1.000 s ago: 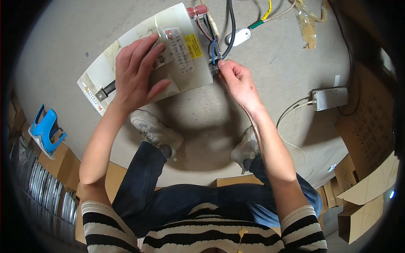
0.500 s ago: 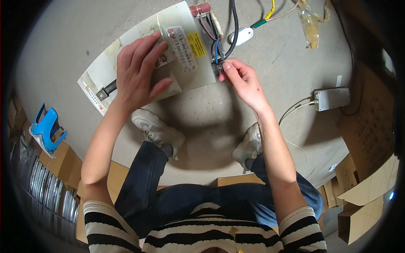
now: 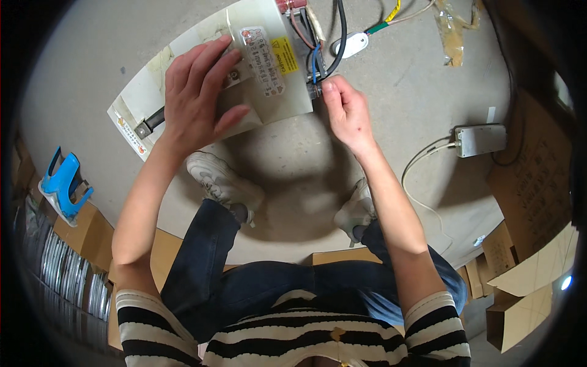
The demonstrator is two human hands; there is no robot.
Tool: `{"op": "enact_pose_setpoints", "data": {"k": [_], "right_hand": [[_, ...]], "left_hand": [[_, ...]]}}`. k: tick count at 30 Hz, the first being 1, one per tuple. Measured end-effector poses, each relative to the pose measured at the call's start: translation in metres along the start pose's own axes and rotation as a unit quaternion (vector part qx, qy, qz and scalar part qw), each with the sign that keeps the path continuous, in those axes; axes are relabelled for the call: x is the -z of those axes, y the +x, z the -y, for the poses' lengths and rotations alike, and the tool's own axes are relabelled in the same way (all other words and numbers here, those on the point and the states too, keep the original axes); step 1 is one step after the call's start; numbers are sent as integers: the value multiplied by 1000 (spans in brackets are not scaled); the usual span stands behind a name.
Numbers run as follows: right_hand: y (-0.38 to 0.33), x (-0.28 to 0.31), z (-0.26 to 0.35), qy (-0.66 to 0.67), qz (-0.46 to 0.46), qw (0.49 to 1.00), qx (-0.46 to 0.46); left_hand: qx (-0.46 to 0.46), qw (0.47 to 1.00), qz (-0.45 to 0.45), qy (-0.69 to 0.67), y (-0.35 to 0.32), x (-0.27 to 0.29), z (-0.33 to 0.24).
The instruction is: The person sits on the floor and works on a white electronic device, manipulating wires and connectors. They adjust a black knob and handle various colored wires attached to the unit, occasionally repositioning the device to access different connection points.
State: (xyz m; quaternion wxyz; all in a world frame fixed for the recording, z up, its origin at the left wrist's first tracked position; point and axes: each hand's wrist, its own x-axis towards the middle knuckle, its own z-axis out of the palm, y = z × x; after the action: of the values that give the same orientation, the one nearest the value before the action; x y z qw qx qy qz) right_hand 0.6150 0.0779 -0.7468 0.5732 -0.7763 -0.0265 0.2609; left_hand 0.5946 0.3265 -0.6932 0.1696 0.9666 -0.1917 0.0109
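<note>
A cream-white metal box with stickers, a yellow caution label and a black carrying handle lies on the grey floor before me. My left hand rests on its top, palm down, thumb spread from the fingers. At the box's right end my right hand is closed, thumb and curled fingers pinching the black terminal knob, which they partly hide. A blue wire and a thick black cable run close to this knob. A red terminal knob stands at the far corner.
Beyond the cable lies a white oval plug piece with a yellow-green wire. A grey metal box with a cord sits at right. Cardboard boxes stand at right. A blue tape dispenser and stacked metallic strips are at left.
My right hand has turned at the knob, its fingers curling in more and its wrist shifting left. My left hand stays on the box. The whole view has shifted slightly.
</note>
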Motion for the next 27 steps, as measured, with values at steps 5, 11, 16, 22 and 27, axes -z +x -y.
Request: {"op": "enact_pose_setpoints", "data": {"k": [5,11,16,22,27], "right_hand": [[0,-9,6,21,-57,998,-33],[-8,-20,9,13,-112,992,-62],[-5,6,5,117,39,983,-134],[14,45,10,156,172,961,-148],[13,43,12,170,174,954,-174]], "left_hand": [[5,1000,0,-4,1,-1,-2],[6,999,29,16,-4,-3,-2],[18,1000,11,5,-3,-2,-4],[14,1000,19,13,-4,-3,-4],[17,1000,14,13,-3,-3,-5]]}}
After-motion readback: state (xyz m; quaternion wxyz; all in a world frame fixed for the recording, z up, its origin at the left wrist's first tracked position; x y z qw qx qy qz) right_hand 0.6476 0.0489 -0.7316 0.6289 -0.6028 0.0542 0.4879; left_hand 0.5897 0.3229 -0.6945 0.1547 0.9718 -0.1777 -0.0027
